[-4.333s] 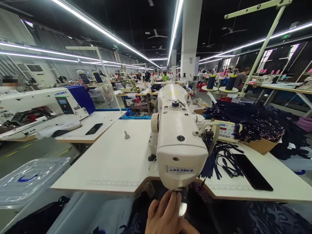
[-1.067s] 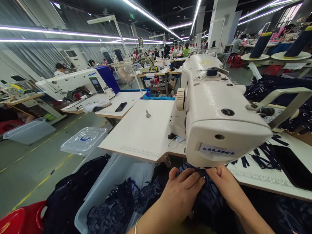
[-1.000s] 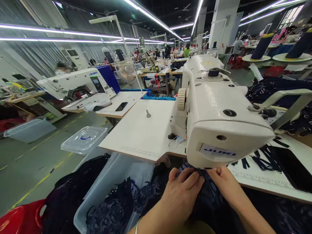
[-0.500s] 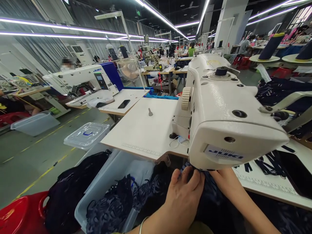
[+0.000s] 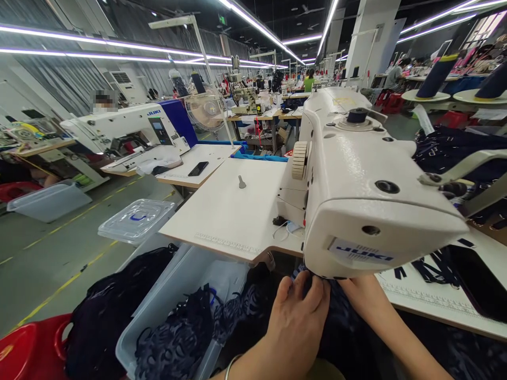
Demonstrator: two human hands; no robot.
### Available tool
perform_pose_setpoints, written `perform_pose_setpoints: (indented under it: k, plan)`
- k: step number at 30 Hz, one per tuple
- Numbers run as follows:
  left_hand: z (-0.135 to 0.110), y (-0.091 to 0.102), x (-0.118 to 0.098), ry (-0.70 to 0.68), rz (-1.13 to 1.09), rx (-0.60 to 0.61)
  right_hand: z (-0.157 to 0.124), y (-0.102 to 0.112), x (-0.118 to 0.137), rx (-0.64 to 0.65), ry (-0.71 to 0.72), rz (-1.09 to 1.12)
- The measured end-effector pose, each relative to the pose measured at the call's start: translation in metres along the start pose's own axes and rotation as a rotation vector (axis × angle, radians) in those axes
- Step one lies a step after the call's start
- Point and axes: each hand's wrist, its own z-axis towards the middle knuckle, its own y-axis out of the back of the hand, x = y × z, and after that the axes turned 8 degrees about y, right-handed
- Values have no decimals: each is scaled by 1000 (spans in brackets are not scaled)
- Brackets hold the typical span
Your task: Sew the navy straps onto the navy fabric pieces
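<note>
- The left hand (image 5: 299, 311) is at the near end of the white sewing machine (image 5: 382, 184), back up, its fingers bent and bunched narrow; their tips tuck under the machine head, so I cannot tell whether they pinch.
- The right hand (image 5: 358, 287) comes in from the other side; the machine head hides its fingers, and I cannot tell whether they are closed on anything.
- The dark blue fabric (image 5: 341, 306) lies below the machine head, between the two hands, with a bit of it also showing just beyond the left hand's fingers.
- A thin pale bangle (image 5: 229, 364) circles the left wrist.
- The white counter (image 5: 222, 211) spreads to both sides of the machine, with ruler marks along its near edge.
- On the counter's left part lies a small grey key-shaped piece (image 5: 242, 182), well apart from the hands.
- On its right part, dark straps (image 5: 435, 266) lie just beside a large black phone (image 5: 475, 279).
- Below the counter, to the left, a translucent bin (image 5: 124, 338) holds a tangle of dark blue strips (image 5: 174, 332).
- Beside the bin are a heap of black material (image 5: 114, 301) and a red plastic object (image 5: 39, 343), cut off by the frame.
- Farther left stands a second machine (image 5: 130, 124), with a smaller phone (image 5: 198, 168) lying near it.
</note>
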Motion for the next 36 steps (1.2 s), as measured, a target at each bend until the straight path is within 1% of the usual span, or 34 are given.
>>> perform_pose_setpoints:
  k: [3, 6, 9, 11, 15, 18, 21, 27, 31, 33, 36]
  plan:
    - [-1, 0, -1, -9, 4, -15, 1, 2, 0, 14, 36, -35]
    - [-1, 1, -2, -11, 27, -4, 2, 2, -1, 19, 63, -93]
    - [-2, 2, -1, 11, 59, 0, 1, 0, -3, 34, 74, -147]
    - [-2, 2, 0, 17, 71, -8, 0, -2, -4, 25, 77, -165]
    - [-3, -1, 2, -25, 82, -30, -1, -5, -5, -27, 89, -172]
    - [-4, -3, 3, 0, 72, -42, -2, -6, -5, -42, 98, -159]
    - [-5, -1, 2, 13, 21, -49, -2, -7, -6, -34, 90, -115]
    - [-5, 2, -1, -5, -52, -72, -2, -6, -6, -36, 45, 4]
    - [-5, 4, -4, -21, -45, -13, -1, -2, -3, -45, 24, 108]
    - [-6, 5, -4, -31, -31, 27, -3, 1, -2, -15, 5, 190]
    - [-6, 7, -3, -47, -15, 76, -8, 5, -2, 24, -68, 292]
